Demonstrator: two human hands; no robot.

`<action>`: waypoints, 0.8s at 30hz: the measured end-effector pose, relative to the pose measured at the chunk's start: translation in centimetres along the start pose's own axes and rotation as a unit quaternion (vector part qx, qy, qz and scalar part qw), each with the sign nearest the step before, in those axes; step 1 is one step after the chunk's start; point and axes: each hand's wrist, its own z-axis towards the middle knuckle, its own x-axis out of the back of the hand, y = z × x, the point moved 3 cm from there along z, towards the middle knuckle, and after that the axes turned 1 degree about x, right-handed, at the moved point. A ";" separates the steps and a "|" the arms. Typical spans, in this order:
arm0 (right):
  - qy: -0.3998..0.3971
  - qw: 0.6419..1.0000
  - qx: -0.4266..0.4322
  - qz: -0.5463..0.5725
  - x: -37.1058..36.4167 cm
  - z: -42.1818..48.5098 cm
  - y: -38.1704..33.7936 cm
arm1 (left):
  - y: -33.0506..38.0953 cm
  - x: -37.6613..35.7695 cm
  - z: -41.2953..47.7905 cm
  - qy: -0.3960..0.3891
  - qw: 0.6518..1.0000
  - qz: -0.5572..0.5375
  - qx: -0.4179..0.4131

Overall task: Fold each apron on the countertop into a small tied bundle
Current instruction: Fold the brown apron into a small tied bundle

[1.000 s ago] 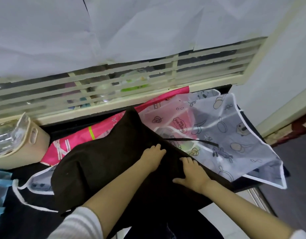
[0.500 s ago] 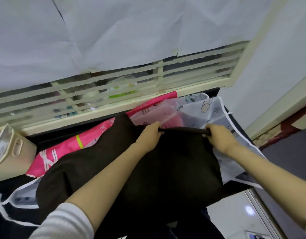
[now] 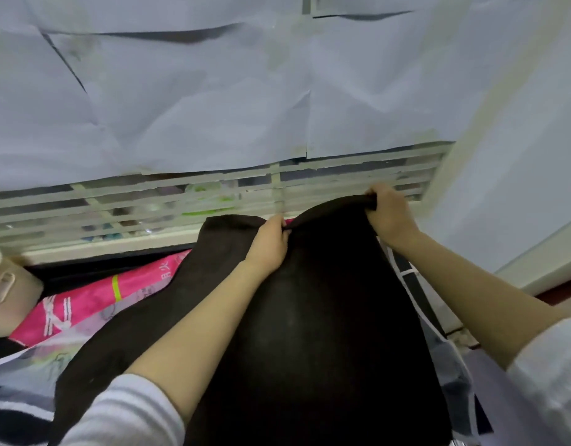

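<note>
Higher than before, left hand (image 3: pixel 269 243) and right hand (image 3: pixel 388 217), each grip around black apron (image 3: pixel 326 317); pink apron (image 3: pixel 84 304) lettering blurry.

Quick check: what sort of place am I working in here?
Probably a home kitchen or utility corner: a dark countertop piled with a black apron and a pink apron, under a slatted window papered over.

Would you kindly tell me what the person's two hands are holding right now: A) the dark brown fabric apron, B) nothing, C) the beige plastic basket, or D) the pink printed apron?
A: the left hand and the right hand each curl their fingers over the raised top edge of the dark brown fabric apron.
</note>
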 end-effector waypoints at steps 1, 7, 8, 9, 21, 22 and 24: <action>-0.004 1.000 -0.002 0.010 -0.3 0.2 0.1 | -0.2 -0.2 0.1 -0.001 1.000 0.004 0.007; -0.096 0.995 -0.004 0.030 -3.4 -0.8 1.8 | -0.4 -2.4 -1.7 0.002 0.993 0.119 0.018; -0.101 0.995 -0.003 0.007 -4.0 -1.4 2.3 | -0.2 -2.9 -2.5 0.019 0.989 0.149 0.003; -0.102 0.995 -0.007 -0.013 -4.5 -2.1 2.8 | -0.1 -3.6 -3.3 0.030 0.984 0.174 -0.021; -0.251 0.950 -0.185 0.033 -8.5 -15.1 11.0 | -5.7 -12.4 -9.0 -0.292 0.913 0.276 0.068; -0.272 0.940 -0.205 0.022 -8.6 -15.9 11.7 | -5.8 -12.6 -8.9 -0.298 0.911 0.276 0.075; -0.283 0.932 -0.225 0.019 -8.5 -16.7 12.3 | -5.8 -12.8 -8.8 -0.298 0.910 0.277 0.083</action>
